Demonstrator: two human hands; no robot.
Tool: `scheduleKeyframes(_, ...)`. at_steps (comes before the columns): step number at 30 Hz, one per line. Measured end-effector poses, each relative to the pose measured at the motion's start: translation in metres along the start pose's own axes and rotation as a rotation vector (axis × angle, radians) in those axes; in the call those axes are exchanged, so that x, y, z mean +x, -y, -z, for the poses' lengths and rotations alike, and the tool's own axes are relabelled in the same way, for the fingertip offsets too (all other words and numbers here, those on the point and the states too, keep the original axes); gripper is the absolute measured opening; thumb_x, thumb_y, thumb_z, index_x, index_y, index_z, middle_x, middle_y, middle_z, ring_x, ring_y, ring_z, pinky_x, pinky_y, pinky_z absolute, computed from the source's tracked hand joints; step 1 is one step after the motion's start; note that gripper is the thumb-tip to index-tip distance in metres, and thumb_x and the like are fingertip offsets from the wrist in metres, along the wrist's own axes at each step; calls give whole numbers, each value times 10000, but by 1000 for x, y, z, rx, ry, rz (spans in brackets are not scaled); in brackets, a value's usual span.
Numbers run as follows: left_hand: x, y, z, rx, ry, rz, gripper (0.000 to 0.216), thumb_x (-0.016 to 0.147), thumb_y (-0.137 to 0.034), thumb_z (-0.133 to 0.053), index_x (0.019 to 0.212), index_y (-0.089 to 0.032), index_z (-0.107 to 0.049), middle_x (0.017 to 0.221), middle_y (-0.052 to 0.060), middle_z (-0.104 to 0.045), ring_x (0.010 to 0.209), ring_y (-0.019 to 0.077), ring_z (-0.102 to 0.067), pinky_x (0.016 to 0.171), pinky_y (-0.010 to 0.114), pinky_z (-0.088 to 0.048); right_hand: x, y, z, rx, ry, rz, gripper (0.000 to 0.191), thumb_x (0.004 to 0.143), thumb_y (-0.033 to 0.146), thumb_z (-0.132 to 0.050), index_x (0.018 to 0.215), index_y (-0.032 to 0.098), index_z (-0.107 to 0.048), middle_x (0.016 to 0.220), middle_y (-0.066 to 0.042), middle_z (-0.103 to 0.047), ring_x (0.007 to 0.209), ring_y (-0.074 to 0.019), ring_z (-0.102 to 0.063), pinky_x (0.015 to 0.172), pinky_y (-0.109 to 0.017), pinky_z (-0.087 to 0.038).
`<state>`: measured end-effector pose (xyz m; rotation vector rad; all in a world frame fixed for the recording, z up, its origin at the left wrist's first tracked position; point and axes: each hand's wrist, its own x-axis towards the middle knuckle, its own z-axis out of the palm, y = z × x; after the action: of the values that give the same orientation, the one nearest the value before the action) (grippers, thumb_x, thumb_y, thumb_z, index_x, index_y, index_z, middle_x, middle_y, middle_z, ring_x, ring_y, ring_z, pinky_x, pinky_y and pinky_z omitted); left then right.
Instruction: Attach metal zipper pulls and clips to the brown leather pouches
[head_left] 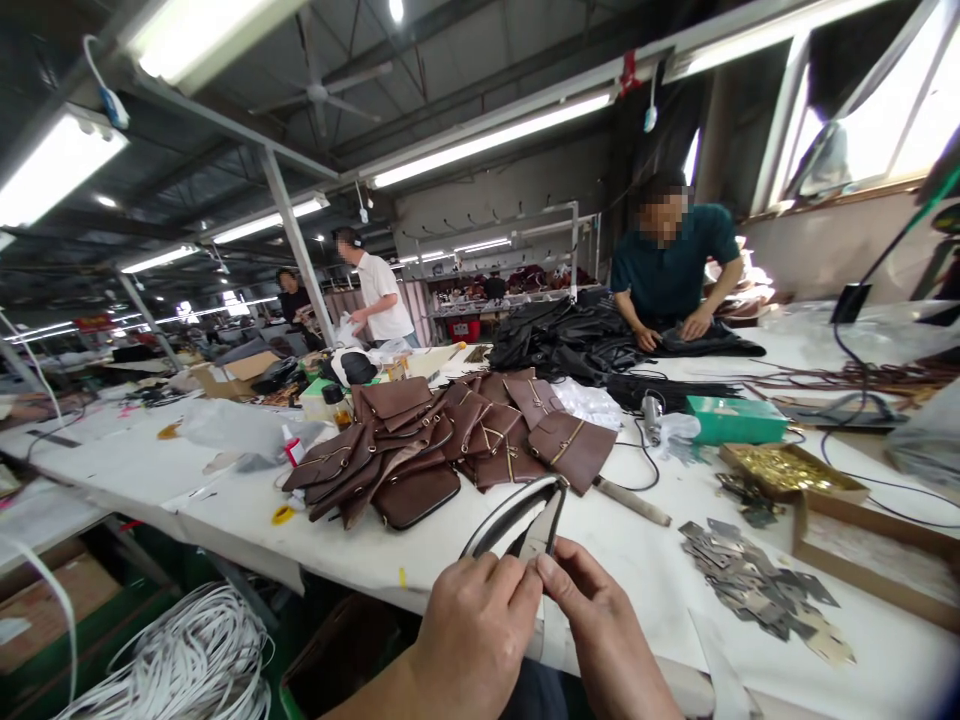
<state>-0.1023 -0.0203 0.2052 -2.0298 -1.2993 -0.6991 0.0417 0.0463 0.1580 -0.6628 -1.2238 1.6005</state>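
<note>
At the table's front edge, my left hand (476,620) and my right hand (604,620) are close together. Both pinch a curved piece with a pale inner face and a dark edge (541,528), perhaps a bag part. Its far end rises to a point above my fingers, and its lower part is hidden behind them. Just beyond lies a pile of brown leather bag pieces (420,500) with zippers. A stick-like tool (634,502) rests to the right of the pile. Farther right, thin flat grey plates (742,585) are heaped on the white tabletop (345,560).
Cardboard trays (870,560) and a green box (735,420) stand at the right. Across the table a person in a dark green shirt (675,260) handles black material (570,335). White cord (187,660) is bundled at lower left. A black cable (656,465) crosses the table.
</note>
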Motion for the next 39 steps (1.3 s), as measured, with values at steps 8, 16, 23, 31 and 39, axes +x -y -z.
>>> scheduleKeyframes(8,-8,-22,-13,75,226,-371,397,1017,-404,-592,1071,-52,-766,849,117,-770,767,270,-687,1189,565,-406,-17,-22,19,218,-71,-204,362,823,548,-857,903,200,-801,912,-78,-775,899,-286,-707,834,-396,-588)
scheduleKeyframes(16,-7,-41,-29,-203,662,-444,609,865,-646,-770,1149,-108,-740,1053,126,-787,1017,302,-687,1197,477,-389,-48,-64,71,366,-303,-254,240,808,430,-895,845,215,-795,820,-24,-753,809,-217,-666,785,-313,-522)
scheduleKeyframes(23,-33,-56,-91,-358,668,-320,573,834,-509,-840,1258,-142,-723,1331,171,-745,1183,364,-666,1137,542,-434,-61,-94,103,442,-482,-334,364,726,423,-949,860,176,-718,764,22,-680,689,-137,-588,681,-263,-463)
scheduleKeyframes(31,-51,-59,-111,-447,555,-227,490,943,-462,-708,1319,-152,-760,1367,166,-761,1358,381,-634,1332,679,-189,-72,-93,98,357,-651,-366,382,610,310,-979,861,173,-726,774,29,-690,674,-122,-581,673,-268,-450)
scheduleKeyframes(39,-54,-61,-121,-493,553,-207,458,970,-434,-699,1318,-143,-765,1379,159,-762,1378,372,-635,1351,690,-133,-74,-100,103,271,-723,-416,392,584,414,-991,792,161,-776,761,-14,-726,712,-178,-649,709,-317,-527)
